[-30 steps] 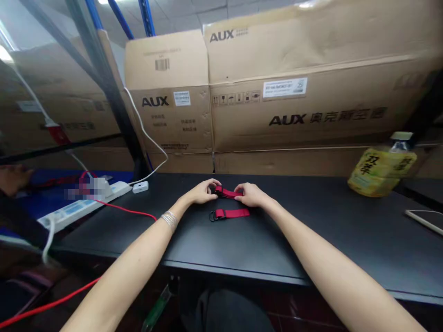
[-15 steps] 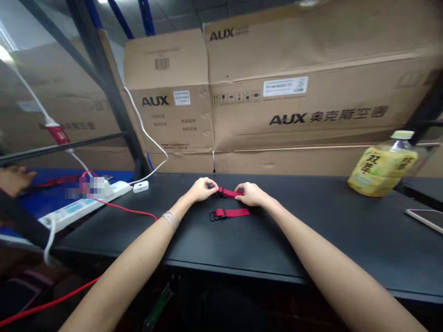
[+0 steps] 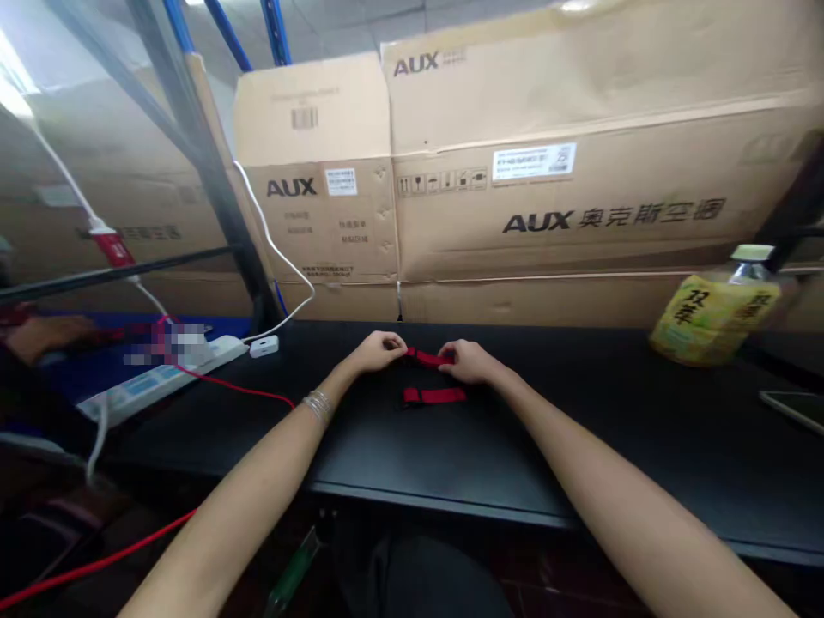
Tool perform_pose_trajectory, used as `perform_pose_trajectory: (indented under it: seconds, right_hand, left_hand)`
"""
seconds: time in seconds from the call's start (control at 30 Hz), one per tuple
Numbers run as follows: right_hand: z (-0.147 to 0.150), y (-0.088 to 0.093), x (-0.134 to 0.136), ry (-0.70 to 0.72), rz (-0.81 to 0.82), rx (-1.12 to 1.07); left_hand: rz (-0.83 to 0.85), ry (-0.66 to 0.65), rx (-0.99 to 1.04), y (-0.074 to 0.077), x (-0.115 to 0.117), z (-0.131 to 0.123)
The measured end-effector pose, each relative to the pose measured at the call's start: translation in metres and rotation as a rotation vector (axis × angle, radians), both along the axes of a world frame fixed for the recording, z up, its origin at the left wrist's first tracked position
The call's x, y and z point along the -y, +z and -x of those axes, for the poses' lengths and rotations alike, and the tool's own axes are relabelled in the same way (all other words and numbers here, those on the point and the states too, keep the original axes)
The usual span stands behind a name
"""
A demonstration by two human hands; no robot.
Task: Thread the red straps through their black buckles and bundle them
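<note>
Between my hands a short red strap [image 3: 428,357] with a dark buckle lies at the far part of the black table [image 3: 399,455]. The thumb and fingers of my left hand [image 3: 381,351] pinch its left end, by the buckle. My right hand [image 3: 467,360] is closed on the strap's right end. A second red strap [image 3: 441,396] rests flat on the tabletop, nearer to me and parallel to the first. Its black buckle at the left end barely stands out from the dark surface. Neither hand touches this second strap.
Large cardboard boxes [image 3: 554,197] stand behind the table. A yellow-labelled bottle [image 3: 711,309] and a phone-like flat object [image 3: 795,408] are at right. A white power strip [image 3: 160,378], a white adapter [image 3: 263,346] and a red cable [image 3: 238,389] lie left, near another person's hand [image 3: 51,335].
My hands keep their hold on the far strap, almost in place. The whole view has shifted very slightly and brightened. The other person's hand at far left has moved a little.
</note>
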State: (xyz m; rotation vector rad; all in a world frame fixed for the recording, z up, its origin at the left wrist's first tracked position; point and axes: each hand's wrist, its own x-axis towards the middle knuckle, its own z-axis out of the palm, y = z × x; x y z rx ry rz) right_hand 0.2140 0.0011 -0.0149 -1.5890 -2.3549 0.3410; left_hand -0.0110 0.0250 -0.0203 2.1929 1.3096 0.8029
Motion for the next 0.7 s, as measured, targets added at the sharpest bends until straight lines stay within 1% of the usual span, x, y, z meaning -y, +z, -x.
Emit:
perform_pose_trajectory:
  seconds: [0.2,0.37,0.7]
  right_hand:
    - [0.0007,0.0013,0.0012,-0.005,0.018,-0.009]
    - [0.0002,0.0005,0.0012,-0.006,0.017,-0.01]
    - [0.0001,0.0002,0.0011,0.008,0.005,-0.006]
  left_hand:
    - [0.041,-0.031,0.047,-0.0015,-0.0003,0.0006]
    - [0.045,-0.033,0.048,-0.0011,0.0007,0.001]
    - [0.043,-0.054,0.055,-0.0055,-0.0028,0.0035]
